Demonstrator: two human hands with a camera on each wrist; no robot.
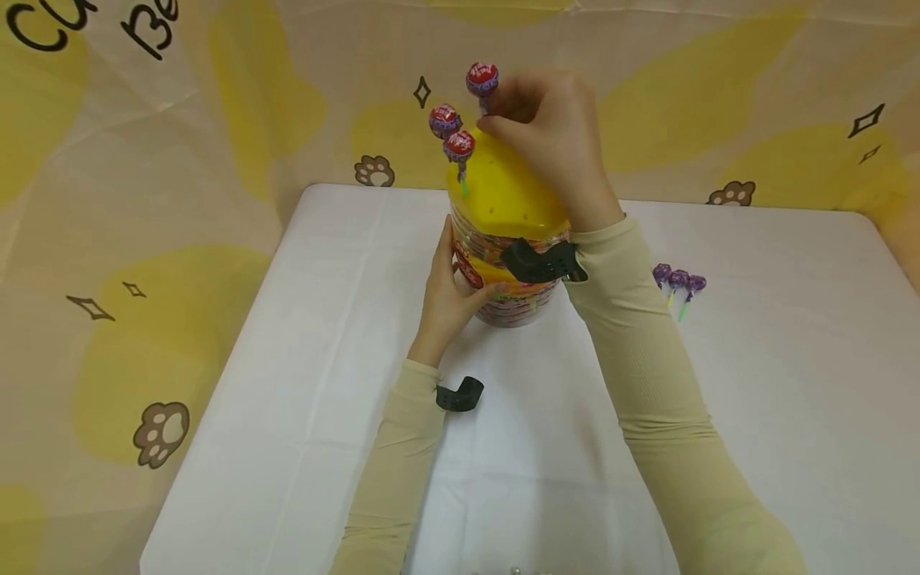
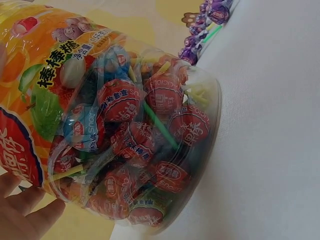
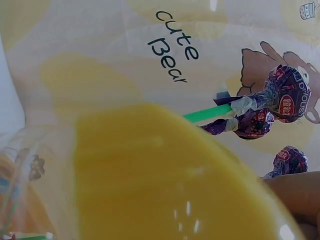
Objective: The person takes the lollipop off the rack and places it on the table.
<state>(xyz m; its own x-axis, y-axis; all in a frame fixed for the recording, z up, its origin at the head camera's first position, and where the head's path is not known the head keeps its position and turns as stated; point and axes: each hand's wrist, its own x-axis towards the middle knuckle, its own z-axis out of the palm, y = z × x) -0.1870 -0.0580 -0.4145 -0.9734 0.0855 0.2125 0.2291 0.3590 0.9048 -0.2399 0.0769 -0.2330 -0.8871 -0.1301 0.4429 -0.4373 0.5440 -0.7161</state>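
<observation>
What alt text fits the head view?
A right hand pinches a lollipop above a jar's yellow lid, beside two lollipops standing in it. The left hand holds the jar on a white table.

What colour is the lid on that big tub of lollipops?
Yellow. The lid shows best in the head view, with small holes in its top.

Three purple-wrapped lollipops lie on the white tablecloth just right of the right forearm, before a yellow-patched bear-print backdrop.
</observation>
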